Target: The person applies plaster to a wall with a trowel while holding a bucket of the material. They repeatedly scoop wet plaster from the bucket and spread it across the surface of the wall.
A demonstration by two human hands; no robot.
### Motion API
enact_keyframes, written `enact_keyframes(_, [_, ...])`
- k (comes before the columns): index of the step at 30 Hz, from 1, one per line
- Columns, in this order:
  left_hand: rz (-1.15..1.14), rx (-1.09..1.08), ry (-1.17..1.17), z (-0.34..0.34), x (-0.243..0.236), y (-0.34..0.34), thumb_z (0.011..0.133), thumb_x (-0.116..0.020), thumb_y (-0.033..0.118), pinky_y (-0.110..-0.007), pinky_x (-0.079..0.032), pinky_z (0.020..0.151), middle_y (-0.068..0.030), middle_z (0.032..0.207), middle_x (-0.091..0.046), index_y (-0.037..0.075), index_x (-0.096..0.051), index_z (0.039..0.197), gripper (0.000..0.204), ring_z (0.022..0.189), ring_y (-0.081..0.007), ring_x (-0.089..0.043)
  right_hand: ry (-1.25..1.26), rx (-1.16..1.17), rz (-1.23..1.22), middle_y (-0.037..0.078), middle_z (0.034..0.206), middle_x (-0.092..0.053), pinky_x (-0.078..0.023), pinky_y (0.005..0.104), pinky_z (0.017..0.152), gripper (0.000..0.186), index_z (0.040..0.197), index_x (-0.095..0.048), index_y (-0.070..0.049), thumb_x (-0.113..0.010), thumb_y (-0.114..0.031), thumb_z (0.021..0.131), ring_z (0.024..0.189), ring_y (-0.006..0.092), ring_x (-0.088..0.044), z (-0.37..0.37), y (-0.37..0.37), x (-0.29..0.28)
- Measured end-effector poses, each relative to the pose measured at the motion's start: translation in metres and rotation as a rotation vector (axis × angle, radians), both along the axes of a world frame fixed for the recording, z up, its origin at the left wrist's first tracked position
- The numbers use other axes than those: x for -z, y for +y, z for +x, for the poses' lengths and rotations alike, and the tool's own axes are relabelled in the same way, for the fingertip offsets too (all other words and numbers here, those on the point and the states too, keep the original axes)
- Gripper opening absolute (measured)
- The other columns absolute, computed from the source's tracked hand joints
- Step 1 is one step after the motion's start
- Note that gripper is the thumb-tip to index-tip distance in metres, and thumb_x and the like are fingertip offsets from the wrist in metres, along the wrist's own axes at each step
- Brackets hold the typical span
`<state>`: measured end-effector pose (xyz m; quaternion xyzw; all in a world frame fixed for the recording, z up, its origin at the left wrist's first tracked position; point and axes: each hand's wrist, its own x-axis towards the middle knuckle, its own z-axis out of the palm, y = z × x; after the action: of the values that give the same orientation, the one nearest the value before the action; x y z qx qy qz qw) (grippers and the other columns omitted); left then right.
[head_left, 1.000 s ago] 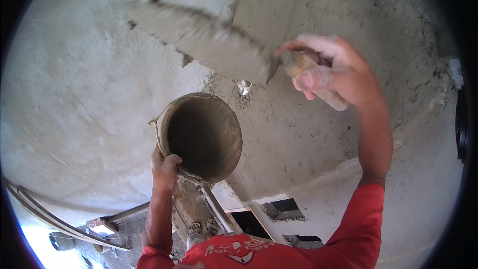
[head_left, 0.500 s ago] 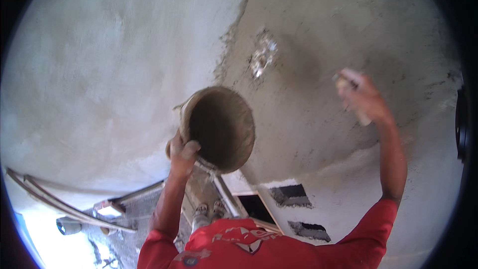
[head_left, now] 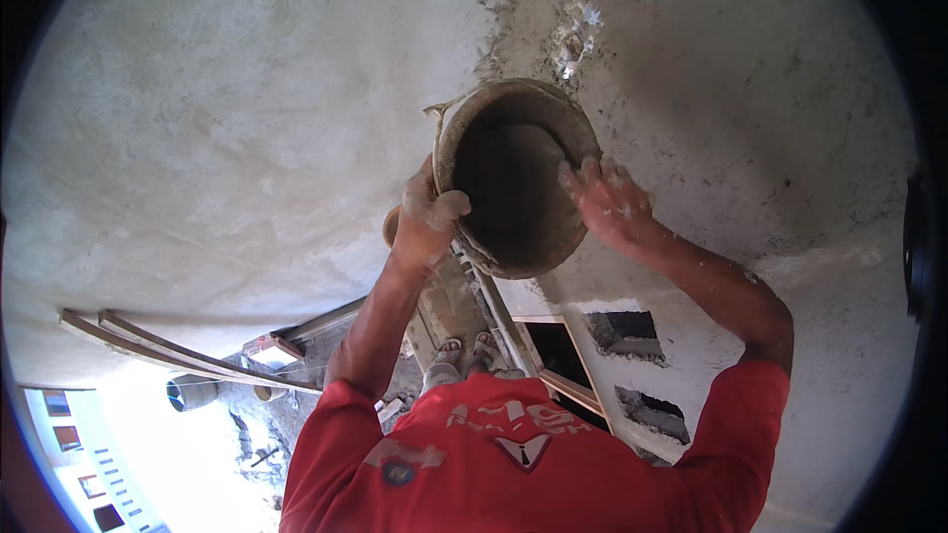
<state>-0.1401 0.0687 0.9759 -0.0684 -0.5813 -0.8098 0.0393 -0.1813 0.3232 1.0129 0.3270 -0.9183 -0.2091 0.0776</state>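
A mortar-crusted bucket [head_left: 459,143] is held up in front of the wall, its mouth tilted toward me. My left hand [head_left: 432,219] is closed on the bucket's left rim, with the thumb over the edge. At the opposite rim is my right hand [head_left: 612,202], spattered with pale mortar, its fingers curled at the bucket's mouth. What those fingers hold is hidden. Dark shadow fills much of the bucket, and a lighter grey patch shows inside near the right hand.
Grey plastered wall [head_left: 296,118] surrounds the bucket, with a rough broken hole [head_left: 573,44] above it. Recessed openings [head_left: 627,336] and a framed opening [head_left: 558,350] lie lower right. My feet stand on a narrow plank [head_left: 456,311]. Long curved boards [head_left: 188,350] extend at lower left.
The bucket and my left hand have moved up and right. My right hand, earlier out over the wall with a blurred pale-handled tool, has come left and down to the bucket's rim.
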Motion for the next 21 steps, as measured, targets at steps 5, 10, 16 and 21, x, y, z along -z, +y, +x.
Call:
enact_keyframes(5, [-0.059,0.025,-0.038,-0.005,0.011,0.003,0.073,-0.050,0.002,-0.024,-0.046,0.084,-0.0055,0.108,-0.064,-0.007,-0.053,0.132,0.061,0.095,-0.0118,-0.056,0.003,-0.195,-0.010,0.015,0.106,-0.059,-0.056,0.0378,0.076,0.043,0.129,-0.059,-0.009,-0.060,-0.014,0.086,0.097,0.0286,-0.062,0.020,0.017,-0.003])
enact_keyframes(10, [-0.080,-0.031,0.022,0.002,-0.005,0.013,0.079,-0.052,0.001,-0.021,-0.048,0.065,-0.0048,0.101,-0.066,-0.005,-0.054,0.131,0.053,0.078,-0.0070,-0.059,0.042,-0.018,0.047,0.014,0.097,-0.065,-0.056,0.0389,0.074,0.038,0.123,-0.063,-0.008,-0.061,-0.012,0.085,0.089,0.0293,-0.067,0.010,0.018,-0.058])
enact_keyframes(16, [-0.129,-0.033,0.065,0.004,-0.010,0.023,0.075,-0.048,0.002,-0.027,-0.048,0.091,-0.0108,0.115,-0.065,-0.006,-0.048,0.140,0.066,0.102,-0.0160,-0.060,-0.287,-0.049,-0.096,0.013,0.088,-0.070,-0.057,0.0401,0.078,0.024,0.108,-0.068,-0.003,-0.061,-0.010,0.086,0.087,0.0299,-0.070,-0.015,0.030,-0.019])
enact_keyframes(21, [-0.310,-0.139,0.088,0.000,0.013,0.031,0.074,-0.051,0.005,-0.030,-0.049,0.091,-0.0165,0.110,-0.068,-0.006,-0.046,0.141,0.068,0.099,-0.0203,-0.064,-0.723,0.226,-0.537,0.022,0.109,-0.070,-0.055,0.0398,0.091,0.040,0.121,-0.062,0.004,-0.065,-0.012,0.085,0.103,0.0362,-0.068,-0.005,0.025,0.043])
